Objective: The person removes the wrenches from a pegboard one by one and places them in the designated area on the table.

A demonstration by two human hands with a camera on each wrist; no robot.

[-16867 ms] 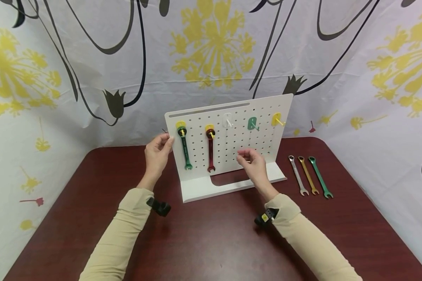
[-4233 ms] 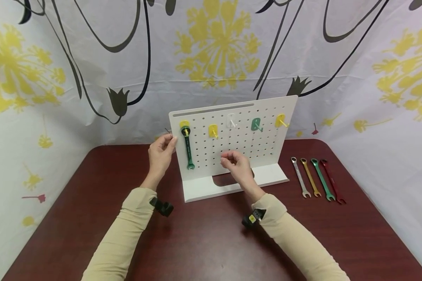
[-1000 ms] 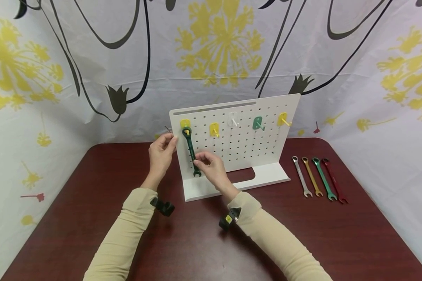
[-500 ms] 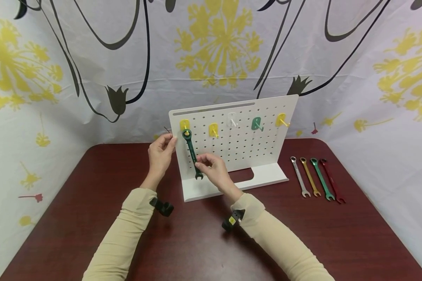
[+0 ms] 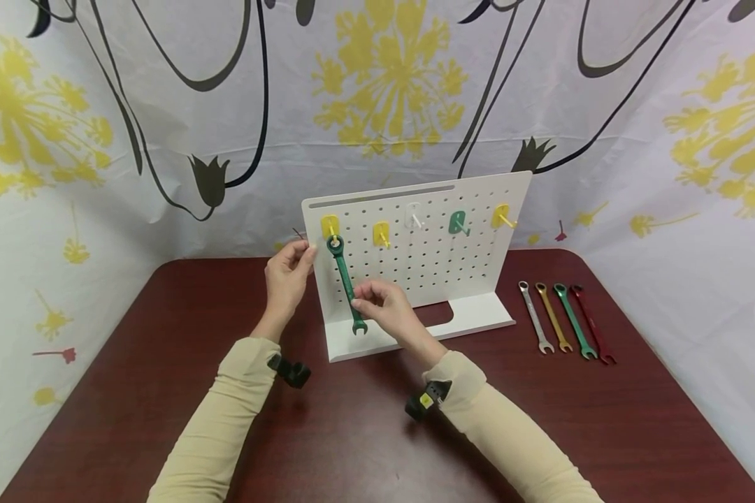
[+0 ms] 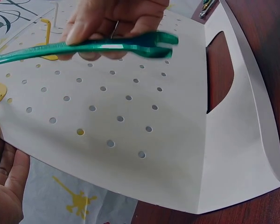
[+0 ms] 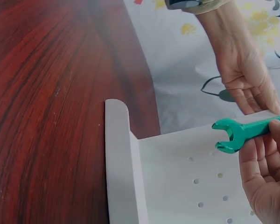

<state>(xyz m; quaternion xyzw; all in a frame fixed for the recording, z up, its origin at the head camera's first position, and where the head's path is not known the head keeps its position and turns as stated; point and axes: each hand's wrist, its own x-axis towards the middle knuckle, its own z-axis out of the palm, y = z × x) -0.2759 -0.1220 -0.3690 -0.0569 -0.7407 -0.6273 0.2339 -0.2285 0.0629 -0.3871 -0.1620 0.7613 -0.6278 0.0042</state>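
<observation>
My right hand [image 5: 384, 307] pinches a green combination wrench [image 5: 344, 283] by the lower part of its shaft, thumb in front. The wrench leans out from a white pegboard [image 5: 415, 292], open end down. Its ring end overlaps the tip of the far-left yellow hook [image 5: 330, 222] in the head view. Both wrist views show the wrench's open end [image 6: 154, 44] sticking out past the fingers. At the board's left edge my left hand [image 5: 286, 276] grips the panel, thumb at the front and the other fingers partly hidden behind it.
Silver [image 5: 533, 318], gold [image 5: 554, 318], green [image 5: 574, 320] and red wrenches [image 5: 593, 325] lie side by side on the dark red table, right of the board. Another yellow hook [image 5: 380, 232], a white one [image 5: 413, 215], a green one [image 5: 457, 222] and a right-hand yellow one [image 5: 500, 215] hang bare.
Earlier, the red wrench went from the second hook to the row on the table. Since then my right hand has taken hold of the green wrench and drawn it downward and outward. My left hand stays put.
</observation>
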